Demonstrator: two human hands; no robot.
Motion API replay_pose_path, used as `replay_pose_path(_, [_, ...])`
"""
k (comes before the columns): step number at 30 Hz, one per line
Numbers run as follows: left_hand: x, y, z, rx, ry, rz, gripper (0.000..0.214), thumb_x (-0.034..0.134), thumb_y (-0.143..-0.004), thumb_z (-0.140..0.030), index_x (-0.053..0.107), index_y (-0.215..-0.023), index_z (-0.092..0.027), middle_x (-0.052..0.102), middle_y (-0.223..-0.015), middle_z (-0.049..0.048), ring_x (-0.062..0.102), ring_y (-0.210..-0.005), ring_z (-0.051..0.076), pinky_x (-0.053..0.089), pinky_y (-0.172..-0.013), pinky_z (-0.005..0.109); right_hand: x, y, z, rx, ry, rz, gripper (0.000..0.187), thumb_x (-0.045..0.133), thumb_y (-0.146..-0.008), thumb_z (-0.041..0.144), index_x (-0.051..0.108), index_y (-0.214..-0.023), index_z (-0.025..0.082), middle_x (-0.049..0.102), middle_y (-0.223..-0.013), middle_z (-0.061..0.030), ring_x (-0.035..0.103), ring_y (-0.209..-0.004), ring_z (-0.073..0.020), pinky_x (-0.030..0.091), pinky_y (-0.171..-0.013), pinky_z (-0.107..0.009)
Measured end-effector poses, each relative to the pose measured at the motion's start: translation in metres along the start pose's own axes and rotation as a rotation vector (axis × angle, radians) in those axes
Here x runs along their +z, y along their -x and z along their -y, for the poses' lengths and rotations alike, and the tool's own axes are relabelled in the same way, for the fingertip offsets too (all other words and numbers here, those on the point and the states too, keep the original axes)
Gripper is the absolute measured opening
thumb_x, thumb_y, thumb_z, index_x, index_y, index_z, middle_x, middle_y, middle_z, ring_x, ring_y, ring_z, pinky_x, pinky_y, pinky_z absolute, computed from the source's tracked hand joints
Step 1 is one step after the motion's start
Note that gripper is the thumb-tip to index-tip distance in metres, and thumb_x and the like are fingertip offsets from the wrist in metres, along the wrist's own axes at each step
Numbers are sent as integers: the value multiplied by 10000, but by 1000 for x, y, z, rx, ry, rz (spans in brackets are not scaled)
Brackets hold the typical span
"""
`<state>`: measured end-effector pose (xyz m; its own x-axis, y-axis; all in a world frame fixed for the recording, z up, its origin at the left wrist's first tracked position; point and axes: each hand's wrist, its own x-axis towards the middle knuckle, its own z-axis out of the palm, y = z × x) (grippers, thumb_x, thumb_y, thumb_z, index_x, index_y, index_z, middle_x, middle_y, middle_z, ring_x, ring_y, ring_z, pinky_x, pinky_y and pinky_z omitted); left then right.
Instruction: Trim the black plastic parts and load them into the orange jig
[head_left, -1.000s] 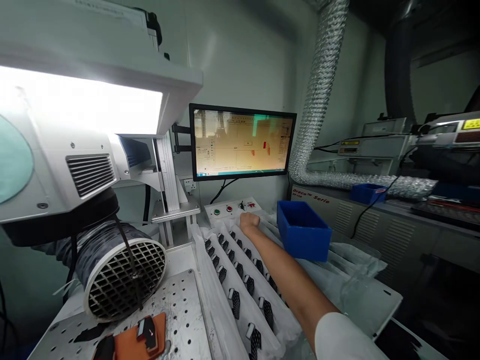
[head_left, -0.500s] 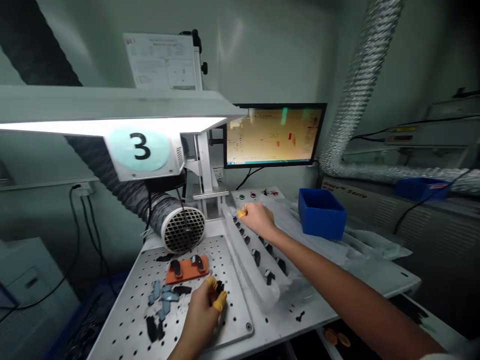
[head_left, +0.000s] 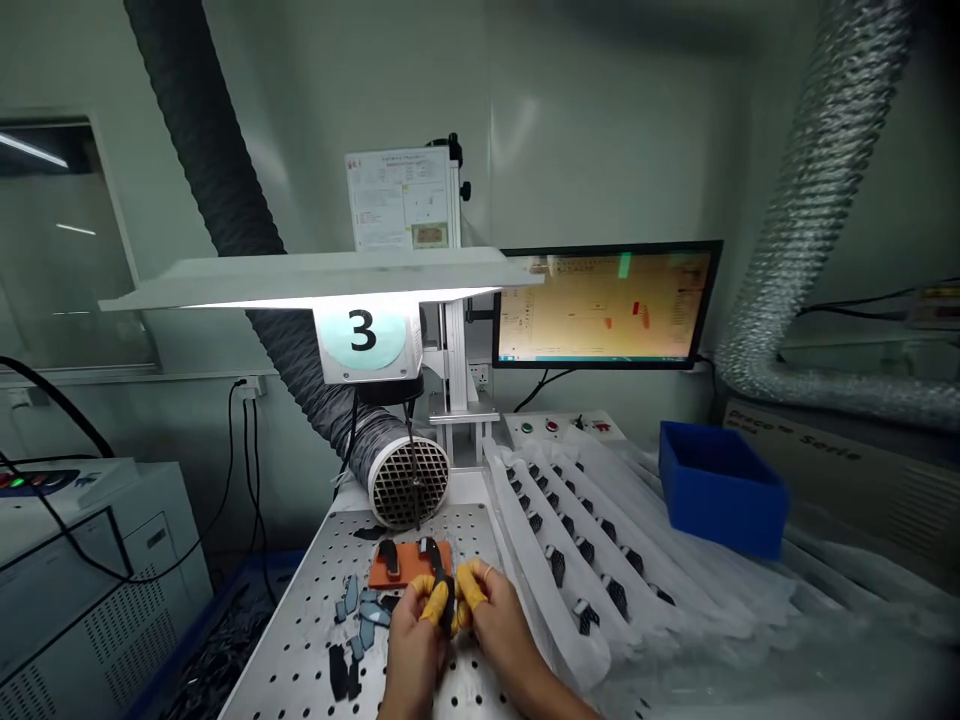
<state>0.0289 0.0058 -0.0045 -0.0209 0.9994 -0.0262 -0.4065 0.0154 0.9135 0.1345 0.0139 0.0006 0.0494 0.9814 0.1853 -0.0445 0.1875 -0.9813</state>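
Both hands meet over the front of the perforated metal plate (head_left: 300, 640), with yellow finger covers on the fingertips. Between them is a small elongated black part (head_left: 448, 610), its kind unclear. My left hand (head_left: 412, 645) pinches it from the left. My right hand (head_left: 502, 632) has its fingers closed against its right side, partly hiding it. Just behind the hands is an orange fixture block (head_left: 411, 560) carrying two black parts, one at the left (head_left: 388, 558) and one at the right (head_left: 430, 550). Blue-grey pieces (head_left: 367, 615) and black strips (head_left: 339, 672) lie left of my left hand.
Right of the plate, a white, film-like ridged tray (head_left: 517, 560) holds rows of small black parts (head_left: 555, 565). Beyond it stands a blue bin (head_left: 724, 500). A grilled duct mouth (head_left: 410, 484) sits behind the fixture, below a lamp (head_left: 322, 280). A monitor (head_left: 600, 310) is behind.
My right hand has come back from the tray's far end to the plate, joining my left hand at the black part. My left hand has tilted upward. The camera view has turned left.
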Motion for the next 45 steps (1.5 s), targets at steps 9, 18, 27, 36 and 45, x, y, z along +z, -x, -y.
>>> replay_pose_path(9, [2, 12, -16, -23, 6, 0, 190, 661, -588, -208, 584, -754, -156, 610, -689, -13, 533, -616, 113, 402, -537, 189, -4, 9, 7, -10, 84, 150, 156, 539, -805, 304, 509, -722, 175, 524, -664, -1, 471, -592, -139, 358, -515, -233])
replay_pose_path(18, [-1, 15, -13, -29, -207, -31, 73, 531, -650, -221, 503, -596, -179, 425, -467, -74, 315, -396, 59, 245, -401, 181, -5, 9, 7, 90, -40, 55, 175, 548, -766, 334, 507, -684, 185, 492, -617, 19, 439, -548, -133, 364, -489, -230])
replay_pose_path(27, [-3, 18, -19, -75, -189, 72, 215, 566, -698, -357, 488, -607, -179, 423, -431, -69, 315, -368, 54, 212, -376, 177, -5, 10, 7, 35, 21, 50, 169, 526, -801, 293, 482, -679, 184, 482, -628, 21, 421, -560, -123, 360, -506, -223])
replay_pose_path(36, [-3, 17, -22, -78, -210, 142, 380, 571, -731, -531, 496, -610, -178, 424, -388, -65, 307, -332, 50, 199, -364, 181, -5, 11, 14, 20, 56, 44, 177, 522, -796, 319, 500, -680, 187, 477, -602, 26, 426, -534, -129, 361, -493, -232])
replay_pose_path(45, [-3, 18, -23, -93, -220, 161, 335, 580, -737, -476, 496, -617, -175, 427, -393, -67, 297, -333, 42, 180, -367, 175, -5, 11, 14, 49, 34, 30, 161, 518, -787, 303, 501, -680, 183, 480, -606, 21, 424, -536, -127, 349, -484, -231])
